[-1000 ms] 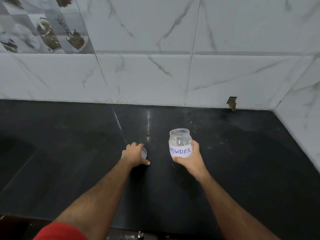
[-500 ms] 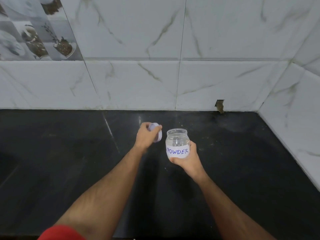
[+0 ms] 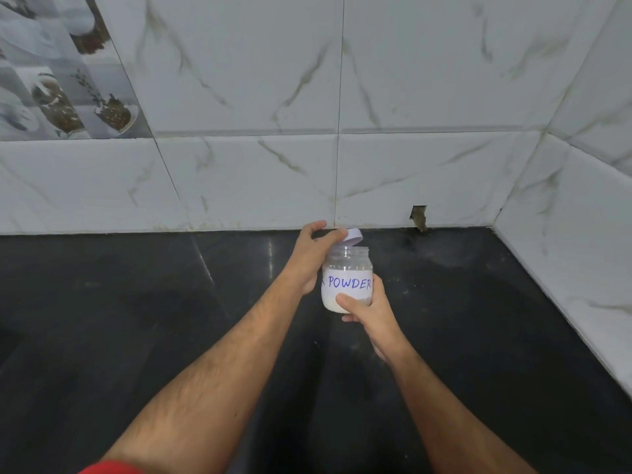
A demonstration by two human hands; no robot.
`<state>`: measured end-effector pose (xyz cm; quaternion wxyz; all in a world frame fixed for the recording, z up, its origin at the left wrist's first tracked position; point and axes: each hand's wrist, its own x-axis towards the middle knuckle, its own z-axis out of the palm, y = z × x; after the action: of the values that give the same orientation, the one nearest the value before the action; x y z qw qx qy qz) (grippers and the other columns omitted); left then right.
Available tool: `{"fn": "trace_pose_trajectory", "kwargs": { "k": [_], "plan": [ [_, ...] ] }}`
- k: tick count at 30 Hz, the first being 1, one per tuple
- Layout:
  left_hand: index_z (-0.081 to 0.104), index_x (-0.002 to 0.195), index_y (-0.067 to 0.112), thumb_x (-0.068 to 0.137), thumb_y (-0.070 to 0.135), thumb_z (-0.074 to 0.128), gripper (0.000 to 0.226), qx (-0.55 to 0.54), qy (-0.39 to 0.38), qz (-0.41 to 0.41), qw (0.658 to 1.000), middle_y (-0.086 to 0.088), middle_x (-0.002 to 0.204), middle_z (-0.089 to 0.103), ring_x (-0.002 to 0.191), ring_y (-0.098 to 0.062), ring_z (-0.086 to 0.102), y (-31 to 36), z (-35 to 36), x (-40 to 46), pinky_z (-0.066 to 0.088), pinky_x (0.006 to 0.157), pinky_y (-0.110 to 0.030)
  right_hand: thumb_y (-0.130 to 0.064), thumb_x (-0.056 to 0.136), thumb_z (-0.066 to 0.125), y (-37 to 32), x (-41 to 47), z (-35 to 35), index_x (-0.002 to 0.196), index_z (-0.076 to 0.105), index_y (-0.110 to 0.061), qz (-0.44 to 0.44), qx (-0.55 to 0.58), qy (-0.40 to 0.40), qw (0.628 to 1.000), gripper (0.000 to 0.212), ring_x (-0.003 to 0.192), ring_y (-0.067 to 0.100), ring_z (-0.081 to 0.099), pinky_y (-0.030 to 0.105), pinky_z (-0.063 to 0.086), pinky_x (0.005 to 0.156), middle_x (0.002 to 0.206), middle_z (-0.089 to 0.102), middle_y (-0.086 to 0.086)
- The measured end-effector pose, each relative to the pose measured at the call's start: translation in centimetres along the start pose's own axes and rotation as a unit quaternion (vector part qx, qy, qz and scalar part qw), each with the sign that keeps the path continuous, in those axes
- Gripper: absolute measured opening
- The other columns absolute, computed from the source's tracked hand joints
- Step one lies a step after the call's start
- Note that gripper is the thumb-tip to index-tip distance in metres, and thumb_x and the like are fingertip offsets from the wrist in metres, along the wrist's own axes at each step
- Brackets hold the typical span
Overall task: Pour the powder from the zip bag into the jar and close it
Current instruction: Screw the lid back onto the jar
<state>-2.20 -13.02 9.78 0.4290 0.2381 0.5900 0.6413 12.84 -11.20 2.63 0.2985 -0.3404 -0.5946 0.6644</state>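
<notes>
Closing step: my right hand (image 3: 367, 311) grips jar (image 3: 346, 280) w/ powder, left hand (image 3: 313, 254) pinches lid (image 3: 353, 236) tilted over mouth—next seat it flat & twist.

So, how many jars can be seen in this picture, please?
1. The jar, labelled POWDER, is held in the right hand above the black counter, while the left hand brings the lid to its mouth. No other jar is visible.
</notes>
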Motion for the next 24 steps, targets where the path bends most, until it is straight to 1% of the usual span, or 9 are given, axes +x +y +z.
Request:
{"fn": "trace_pose_trajectory", "kwargs": {
  "k": [2, 5, 8, 11, 14, 15, 20, 22, 24],
  "plan": [
    [0.047, 0.137, 0.019, 0.087, 0.023, 0.075, 0.058, 0.032, -0.030, 0.002, 0.999, -0.012, 0.114, 0.067, 0.084, -0.019, 0.069, 0.2, 0.1, -0.3, 0.055, 0.069, -0.030, -0.041, 0.064, 0.082, -0.6, 0.1, -0.1, 0.135, 0.042, -0.027, -0.004, -0.017, -0.002, 1.000, 0.083, 0.109, 0.019, 0.067, 0.030, 0.058, 0.074, 0.122, 0.065, -0.005],
    [0.049, 0.139, 0.021, 0.088, 0.026, 0.072, 0.055, 0.077, -0.051, 0.005, 0.996, -0.012, 0.120, 0.066, 0.089, -0.019, 0.069, 0.7, -0.2, -0.5, 0.055, 0.073, -0.030, -0.039, 0.069, 0.079, -1.2, 0.1, -0.2, 0.129, 0.045, -0.029, 0.004, -0.022, -0.013, 1.000, 0.069, 0.107, 0.019, 0.068, 0.033, 0.061, 0.078, 0.120, 0.065, -0.003],
    [0.053, 0.138, 0.019, 0.093, 0.027, 0.065, 0.048, 0.130, -0.077, 0.011, 0.988, -0.005, 0.125, 0.065, 0.099, -0.014, 0.065, 1.6, -0.8, -0.7, 0.050, 0.081, -0.027, -0.035, 0.069, 0.082, -1.6, 0.1, -0.5, 0.132, 0.046, -0.025, 0.017, -0.005, -0.036, 0.999, 0.073, 0.110, 0.022, 0.067, 0.036, 0.062, 0.079, 0.123, 0.064, 0.000],
    [0.059, 0.132, 0.021, 0.096, 0.027, 0.059, 0.037, 0.194, -0.106, 0.016, 0.975, 0.002, 0.115, 0.068, 0.097, -0.011, 0.063, 2.7, -1.3, -1.1, 0.047, 0.078, -0.024, -0.031, 0.070, 0.082, -2.2, 0.0, -0.6, 0.132, 0.047, -0.023, 0.016, -0.017, -0.055, 0.998, 0.072, 0.108, 0.024, 0.069, 0.035, 0.062, 0.075, 0.122, 0.065, 0.002],
    [0.065, 0.126, 0.025, 0.098, 0.030, 0.054, 0.030, 0.224, -0.129, 0.022, 0.966, 0.003, 0.116, 0.070, 0.103, -0.013, 0.065, 3.1, -1.6, -1.2, 0.049, 0.088, -0.027, -0.031, 0.072, 0.081, -2.6, -0.1, -0.5, 0.130, 0.048, -0.023, 0.013, -0.038, -0.066, 0.997, 0.067, 0.104, 0.023, 0.070, 0.033, 0.062, 0.073, 0.119, 0.067, 0.001],
    [0.067, 0.124, 0.025, 0.099, 0.032, 0.053, 0.030, 0.226, -0.133, 0.024, 0.965, 0.003, 0.115, 0.071, 0.103, -0.013, 0.065, 3.2, -1.6, -1.3, 0.049, 0.089, -0.027, -0.032, 0.071, 0.081, -2.6, -0.1, -0.4, 0.129, 0.048, -0.023, 0.014, -0.039, -0.068, 0.997, 0.067, 0.103, 0.022, 0.071, 0.034, 0.062, 0.073, 0.118, 0.067, 0.001],
    [0.072, 0.117, 0.024, 0.098, 0.036, 0.051, 0.031, 0.234, -0.121, 0.025, 0.965, 0.002, 0.108, 0.075, 0.096, -0.013, 0.069, 2.8, -1.6, -1.5, 0.051, 0.083, -0.027, -0.031, 0.077, 0.083, -2.8, -0.2, -0.1, 0.126, 0.049, -0.026, 0.011, -0.082, -0.055, 0.995, 0.060, 0.100, 0.018, 0.071, 0.031, 0.062, 0.073, 0.115, 0.068, -0.004],
    [0.072, 0.116, 0.025, 0.098, 0.034, 0.050, 0.030, 0.249, -0.113, 0.026, 0.962, 0.004, 0.106, 0.074, 0.093, -0.012, 0.068, 2.6, -1.5, -1.5, 0.051, 0.079, -0.027, -0.035, 0.072, 0.085, -2.9, -0.2, 0.2, 0.126, 0.048, -0.028, 0.002, -0.124, -0.039, 0.992, 0.066, 0.102, 0.017, 0.069, 0.028, 0.061, 0.073, 0.115, 0.066, -0.007],
    [0.071, 0.118, 0.022, 0.099, 0.031, 0.048, 0.031, 0.270, -0.106, 0.031, 0.956, 0.005, 0.109, 0.071, 0.092, -0.010, 0.066, 2.3, -1.3, -1.4, 0.050, 0.075, -0.025, -0.036, 0.068, 0.087, -3.1, -0.4, 0.5, 0.128, 0.046, -0.031, -0.014, -0.174, -0.011, 0.985, 0.073, 0.100, 0.012, 0.067, 0.025, 0.059, 0.074, 0.111, 0.065, -0.013]
  ]
}}
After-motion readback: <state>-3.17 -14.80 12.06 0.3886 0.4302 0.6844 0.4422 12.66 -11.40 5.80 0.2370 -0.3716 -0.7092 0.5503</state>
